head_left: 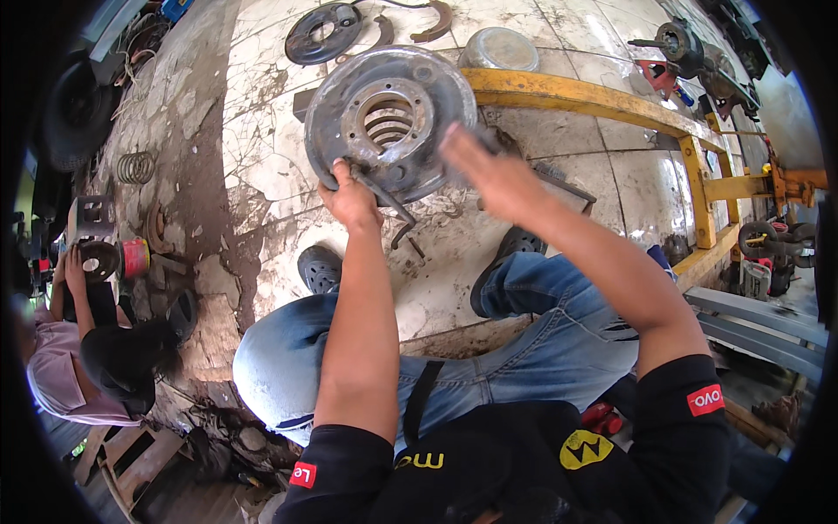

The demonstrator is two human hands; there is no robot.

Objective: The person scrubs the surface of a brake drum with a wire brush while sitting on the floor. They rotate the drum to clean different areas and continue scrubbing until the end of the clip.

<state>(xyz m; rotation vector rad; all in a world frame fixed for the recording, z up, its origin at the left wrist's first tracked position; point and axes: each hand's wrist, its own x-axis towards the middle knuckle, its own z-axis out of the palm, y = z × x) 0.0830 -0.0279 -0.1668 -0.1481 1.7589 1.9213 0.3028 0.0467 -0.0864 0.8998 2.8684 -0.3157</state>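
A round, dark metal brake backing plate [327,113] is held up in front of me, tilted. My left hand [352,199] is closed on its lower left rim, thumb on the face. A bent dark rod or hose [384,194] sticks out at the plate's lower edge, beside that hand. Through the centre hole, the coils of a spring [388,129] show behind the plate. My right hand [496,179] is at the plate's right edge, smeared by motion. Whether it holds anything I cannot make out.
Beyond lie a second backing plate [323,33], curved brake shoes [434,21] and a round metal pan [501,50]. A yellow steel frame [594,93] runs along the right. Far left, another person [78,349] handles a dark ring-shaped part. A loose coil spring [135,168] lies on the floor.
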